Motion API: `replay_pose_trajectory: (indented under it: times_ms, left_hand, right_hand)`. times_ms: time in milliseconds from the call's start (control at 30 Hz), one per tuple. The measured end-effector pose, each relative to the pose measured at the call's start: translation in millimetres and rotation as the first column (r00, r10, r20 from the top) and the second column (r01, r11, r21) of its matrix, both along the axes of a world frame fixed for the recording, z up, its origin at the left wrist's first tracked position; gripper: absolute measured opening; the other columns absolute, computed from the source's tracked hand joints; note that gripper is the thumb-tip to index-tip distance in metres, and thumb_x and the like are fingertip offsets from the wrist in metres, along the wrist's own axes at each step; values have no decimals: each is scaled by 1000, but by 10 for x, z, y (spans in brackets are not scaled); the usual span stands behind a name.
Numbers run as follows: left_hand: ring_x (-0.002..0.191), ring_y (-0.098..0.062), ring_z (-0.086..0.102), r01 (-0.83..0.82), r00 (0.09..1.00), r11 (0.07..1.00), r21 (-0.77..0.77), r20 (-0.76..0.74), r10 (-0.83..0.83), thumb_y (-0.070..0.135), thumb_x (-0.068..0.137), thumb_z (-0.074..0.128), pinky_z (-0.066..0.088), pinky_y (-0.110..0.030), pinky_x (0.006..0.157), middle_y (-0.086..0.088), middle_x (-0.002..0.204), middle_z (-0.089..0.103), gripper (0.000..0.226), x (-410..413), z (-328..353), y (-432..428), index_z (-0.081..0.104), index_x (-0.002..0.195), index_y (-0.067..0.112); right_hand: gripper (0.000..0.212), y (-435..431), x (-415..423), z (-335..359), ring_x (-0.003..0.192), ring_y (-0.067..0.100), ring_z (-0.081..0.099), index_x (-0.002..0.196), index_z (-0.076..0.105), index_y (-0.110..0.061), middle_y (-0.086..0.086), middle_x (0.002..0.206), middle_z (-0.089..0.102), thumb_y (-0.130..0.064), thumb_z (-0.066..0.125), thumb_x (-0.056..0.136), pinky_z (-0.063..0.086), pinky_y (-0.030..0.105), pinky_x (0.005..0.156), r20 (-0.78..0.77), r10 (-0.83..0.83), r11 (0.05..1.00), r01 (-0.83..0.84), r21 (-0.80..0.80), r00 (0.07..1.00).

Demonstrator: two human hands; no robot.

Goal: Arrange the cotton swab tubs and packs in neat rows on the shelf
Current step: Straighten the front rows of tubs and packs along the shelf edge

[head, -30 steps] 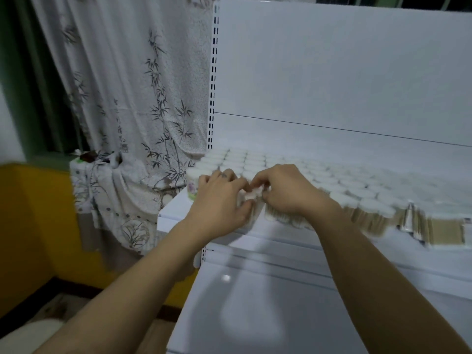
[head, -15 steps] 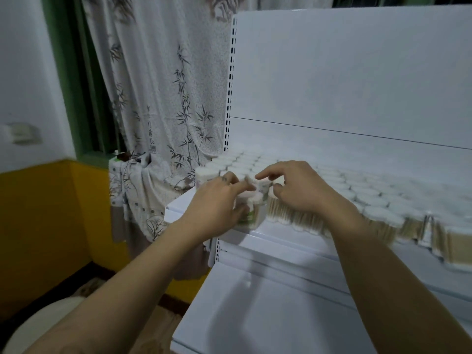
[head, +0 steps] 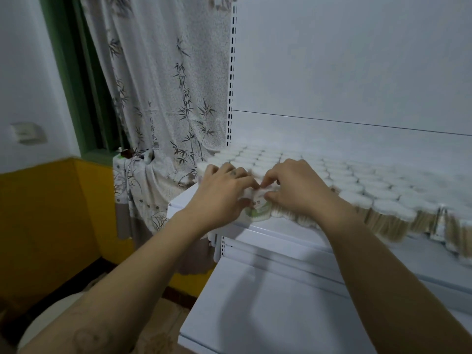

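Several round cotton swab tubs (head: 352,180) with white lids stand in rows on the white shelf (head: 278,229). At the shelf's front left corner, my left hand (head: 224,192) and my right hand (head: 293,187) curl round one tub (head: 259,209) with a green and white label. Both sets of fingertips meet over its lid. Flat packs of swabs (head: 439,226) stand at the front right. The hands hide the tubs beneath them. The picture is blurred.
A bamboo-print curtain (head: 166,98) hangs left of the shelf unit. The slotted upright (head: 231,80) marks the shelf's left end. A lower white shelf (head: 268,310) juts out below. A yellow wall (head: 51,221) and floor lie at the left.
The view has swung left and the hands have drawn together over the front-left tub. My right fingers, lifted half a second ago, now curl down onto it.
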State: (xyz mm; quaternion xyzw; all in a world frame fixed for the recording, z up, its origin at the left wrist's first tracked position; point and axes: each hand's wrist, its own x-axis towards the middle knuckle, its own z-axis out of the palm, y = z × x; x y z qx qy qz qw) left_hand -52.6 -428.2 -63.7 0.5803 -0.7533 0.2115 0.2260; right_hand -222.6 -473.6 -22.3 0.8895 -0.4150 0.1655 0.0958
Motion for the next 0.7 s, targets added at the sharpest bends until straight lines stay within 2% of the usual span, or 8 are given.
replay_pose_trajectory:
  times_ms: [300, 533, 700]
  left_hand:
    - [115, -18, 49, 17, 1000, 1000, 26, -15, -16, 37, 91, 58, 24, -34, 90, 9, 123, 57, 28, 19, 51, -260, 62, 118, 32]
    - [110, -20, 52, 66, 998, 997, 28, 11, -66, 35, 91, 55, 26, -34, 95, 5, 121, 56, 27, 10, 48, -381, 59, 117, 30]
    - [110, -23, 51, 55, 997, 998, 13, 61, -56, 34, 91, 54, 29, -37, 94, 1, 117, 56, 26, 40, 57, -471, 58, 116, 27]
  right_hand:
    - [35, -61, -58, 16, 120, 15, 46, 125, 62, -31, -8, 126, 61, -20, 61, 91, 30, 30, 103, 38, -87, 996, 87, 15, 995]
    - [36, -104, -27, -18, 124, 17, 43, 127, 59, -34, -7, 131, 58, -29, 59, 91, 28, 33, 105, -67, -172, 984, 174, 24, 983]
    - [36, -78, 8, -23, 121, 21, 47, 128, 57, -34, -3, 127, 60, -31, 54, 93, 29, 34, 98, -109, -243, 970, 243, -17, 964]
